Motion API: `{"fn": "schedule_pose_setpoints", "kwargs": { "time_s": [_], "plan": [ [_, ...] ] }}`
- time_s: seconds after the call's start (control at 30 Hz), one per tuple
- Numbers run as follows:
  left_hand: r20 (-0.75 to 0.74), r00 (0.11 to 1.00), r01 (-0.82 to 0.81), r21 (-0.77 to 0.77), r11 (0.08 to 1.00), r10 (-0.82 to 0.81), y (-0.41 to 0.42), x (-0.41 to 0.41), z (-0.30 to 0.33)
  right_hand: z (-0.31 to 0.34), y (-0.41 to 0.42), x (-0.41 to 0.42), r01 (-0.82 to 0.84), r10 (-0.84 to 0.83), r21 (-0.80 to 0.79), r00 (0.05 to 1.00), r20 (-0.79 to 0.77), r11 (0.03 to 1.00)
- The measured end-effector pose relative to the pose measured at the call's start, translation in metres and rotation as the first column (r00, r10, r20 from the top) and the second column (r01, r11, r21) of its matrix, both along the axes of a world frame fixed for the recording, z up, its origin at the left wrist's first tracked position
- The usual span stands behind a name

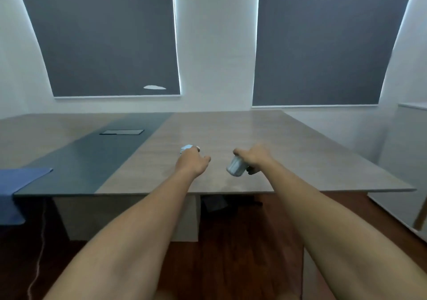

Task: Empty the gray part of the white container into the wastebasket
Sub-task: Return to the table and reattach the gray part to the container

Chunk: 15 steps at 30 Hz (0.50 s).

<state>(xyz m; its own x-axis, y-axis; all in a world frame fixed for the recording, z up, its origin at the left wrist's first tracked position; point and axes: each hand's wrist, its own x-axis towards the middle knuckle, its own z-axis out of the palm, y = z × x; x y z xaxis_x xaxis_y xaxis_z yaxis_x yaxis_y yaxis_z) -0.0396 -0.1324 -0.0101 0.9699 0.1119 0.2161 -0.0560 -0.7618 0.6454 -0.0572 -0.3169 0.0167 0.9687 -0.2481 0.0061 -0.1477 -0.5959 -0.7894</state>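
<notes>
- Gray part (pixel 236 167) of the white container: held above the desk (pixel 277 142), center frame, tilted, in the right hand (pixel 253 158), fingers curled around it.
- Left hand (pixel 193 162) closed over a whitish piece (pixel 186 148), probably the container's white body, center frame.
- Step, as judged: parts separated, gray part lifted.
- Next: carry to wastebasket, not in view; tip out.
- Labels: none readable.

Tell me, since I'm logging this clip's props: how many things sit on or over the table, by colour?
White or pale: 2, the small piece under the left hand and the ribbed gray-white cup in the right hand.
Blue: 1, the mat at the table's left edge.
Black: 1, the flat panel.
Total: 4.
</notes>
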Motion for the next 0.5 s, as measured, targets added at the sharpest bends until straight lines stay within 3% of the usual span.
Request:
{"fn": "schedule_pose_setpoints", "kwargs": {
  "time_s": [0.2, 0.37, 0.5],
  "plan": [
    [0.010, 0.991, -0.132, -0.090, 0.987, 0.133, 0.035, 0.037, -0.017, -0.019, 0.021, 0.056, -0.014, 0.014, 0.099, 1.000, -0.004, 0.995],
    [0.006, 0.986, -0.164, -0.124, 0.979, 0.167, 0.043, 0.075, -0.032, -0.036, 0.022, 0.094, 0.011, -0.015, 0.207, 1.000, 0.017, 0.978],
    [0.003, 0.983, -0.180, -0.239, 0.954, 0.186, 0.041, 0.101, -0.048, -0.048, 0.021, 0.121, 0.034, -0.038, 0.293, 0.999, 0.007, 0.955]
  ]
}}
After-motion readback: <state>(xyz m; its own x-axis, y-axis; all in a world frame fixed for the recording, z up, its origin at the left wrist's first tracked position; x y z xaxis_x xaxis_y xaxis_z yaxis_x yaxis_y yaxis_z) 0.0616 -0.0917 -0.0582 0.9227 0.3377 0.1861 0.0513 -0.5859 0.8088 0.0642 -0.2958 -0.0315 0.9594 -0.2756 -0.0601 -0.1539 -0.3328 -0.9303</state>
